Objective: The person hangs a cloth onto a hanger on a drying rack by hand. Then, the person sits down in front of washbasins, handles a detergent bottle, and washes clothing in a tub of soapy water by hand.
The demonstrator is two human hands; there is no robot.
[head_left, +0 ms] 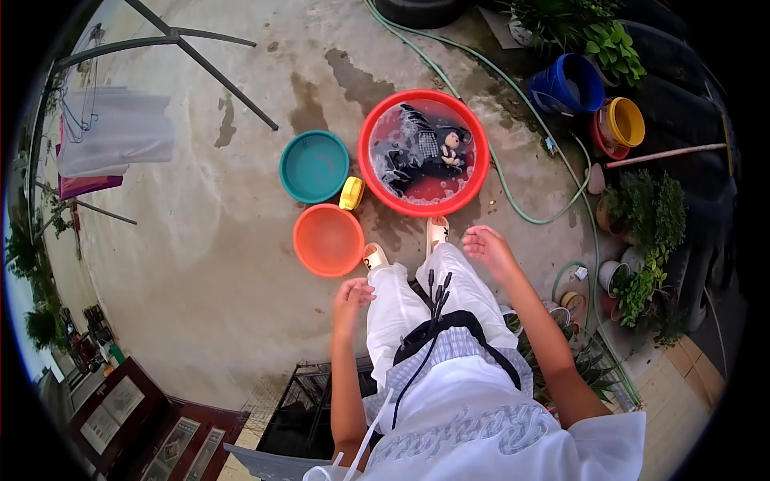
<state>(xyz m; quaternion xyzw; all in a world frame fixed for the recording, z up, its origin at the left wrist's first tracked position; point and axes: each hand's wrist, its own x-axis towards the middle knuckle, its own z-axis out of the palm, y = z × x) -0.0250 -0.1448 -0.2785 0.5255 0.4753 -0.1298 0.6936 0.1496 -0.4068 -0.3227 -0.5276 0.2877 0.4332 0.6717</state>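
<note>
My left hand [353,295] hangs beside my left thigh, its fingers loosely bent and nothing in them. The orange basin [300,255] is the nearest thing in front of it. Over by my right knee, my right hand [489,247] is raised with fingers half stretched and holds nothing. Ahead of my feet stands a large red tub [367,172] of sudsy water. Dark clothes [405,160] and a small light-coloured doll-like figure [451,150] lie in that water. Left of the tub are a teal basin [314,168] and a yellow plastic container [351,193].
A green hose [513,210] loops over the wet concrete on the right. Blue bucket [565,84], yellow bucket [626,122] and potted plants [654,208] line that side. A metal rack [216,76] and hanging white cloth [120,132] are at left.
</note>
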